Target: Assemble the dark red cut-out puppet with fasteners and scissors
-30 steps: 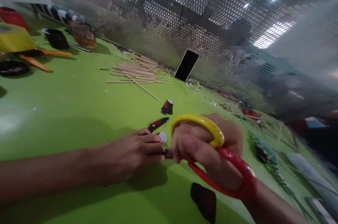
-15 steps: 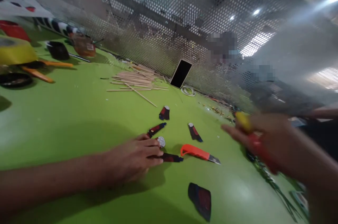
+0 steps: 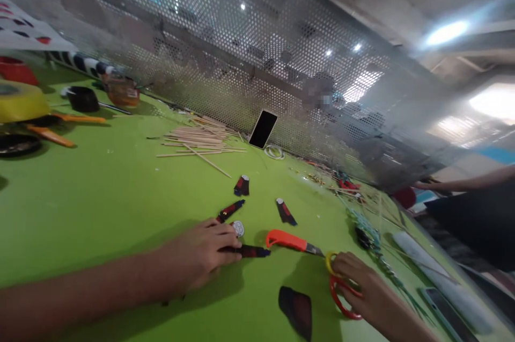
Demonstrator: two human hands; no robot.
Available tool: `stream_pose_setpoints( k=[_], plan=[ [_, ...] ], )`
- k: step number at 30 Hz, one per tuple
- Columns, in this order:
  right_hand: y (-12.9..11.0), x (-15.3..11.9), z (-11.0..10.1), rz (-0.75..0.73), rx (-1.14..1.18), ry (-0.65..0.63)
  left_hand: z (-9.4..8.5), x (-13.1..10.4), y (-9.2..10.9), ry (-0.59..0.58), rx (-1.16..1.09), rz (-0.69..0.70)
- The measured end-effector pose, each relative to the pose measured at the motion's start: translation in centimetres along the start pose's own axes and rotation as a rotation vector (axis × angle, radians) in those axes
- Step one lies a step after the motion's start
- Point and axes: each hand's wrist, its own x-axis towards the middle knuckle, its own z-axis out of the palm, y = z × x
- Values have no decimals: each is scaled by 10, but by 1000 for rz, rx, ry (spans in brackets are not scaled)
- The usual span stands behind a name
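Note:
My left hand (image 3: pixel 211 248) lies over a dark piece with a round white patterned spot (image 3: pixel 237 228); dark strips (image 3: pixel 254 251) stick out past its fingers. At the lower right, my right hand (image 3: pixel 356 280) is closed on scissors with red and yellow handles (image 3: pixel 341 299). Just left of the scissors lies an orange cutter (image 3: pixel 292 240), its blade pointing at them. Small dark and red pieces (image 3: pixel 242 186) (image 3: pixel 285 211) rest beyond my left hand, and a larger dark piece (image 3: pixel 296 310) lies near the front.
Wooden sticks (image 3: pixel 197 138) are piled by the mesh panel, where a phone (image 3: pixel 263 129) leans beside a white coil (image 3: pixel 274 152). Yellow tape (image 3: pixel 22 102) and orange handles (image 3: pixel 52 136) are at left. Green strands (image 3: pixel 372 232) and another phone (image 3: pixel 446 312) lie at right, near a person's arm (image 3: pixel 475 182).
My right hand has come down and inward with the scissors, from the right side to beside the cutter blade. The camera view has shifted; my left hand stays on the dark pieces.

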Motion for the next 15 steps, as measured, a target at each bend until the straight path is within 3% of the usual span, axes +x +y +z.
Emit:
stream_pose_setpoints(
  k=[4,8,10,12,15],
  plan=[
    [-8,-1,-12,33,44,-36,2,-1,-1,-34,4,-6],
    [-3,19,-54,60,151,-93,6,-4,-3,-15,-10,-11],
    [12,51,-81,77,196,-13,9,-6,-4,0,-19,-6],
    [30,98,-103,146,178,148,10,-6,-5,27,-20,2],
    [55,175,-114,193,151,307,9,-5,-4,102,-1,19]
  ],
)
